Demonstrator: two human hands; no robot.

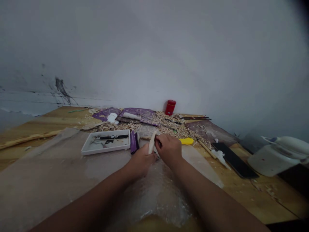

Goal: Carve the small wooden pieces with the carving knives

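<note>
A pale, cream-coloured elongated carving (152, 142), possibly wood or bone, stands tilted upright between my hands. My left hand (142, 161) grips its lower end. My right hand (168, 149) pinches its upper part from the right, and the fingers hide whatever lies under them. A yellow-handled utility knife (186, 141) lies just beyond my right hand. Close to my left hand, a purple packet (134, 142) stands beside a white tray (105, 142) holding dark slim tools.
Clear plastic sheeting (53, 174) covers much of the wooden table (251, 193). Wood shavings (169, 124) heap at the back below a white wall, around purple wrappers and a red tin (170, 107). A black flat board (234, 160) and a white appliance (277, 156) sit to the right.
</note>
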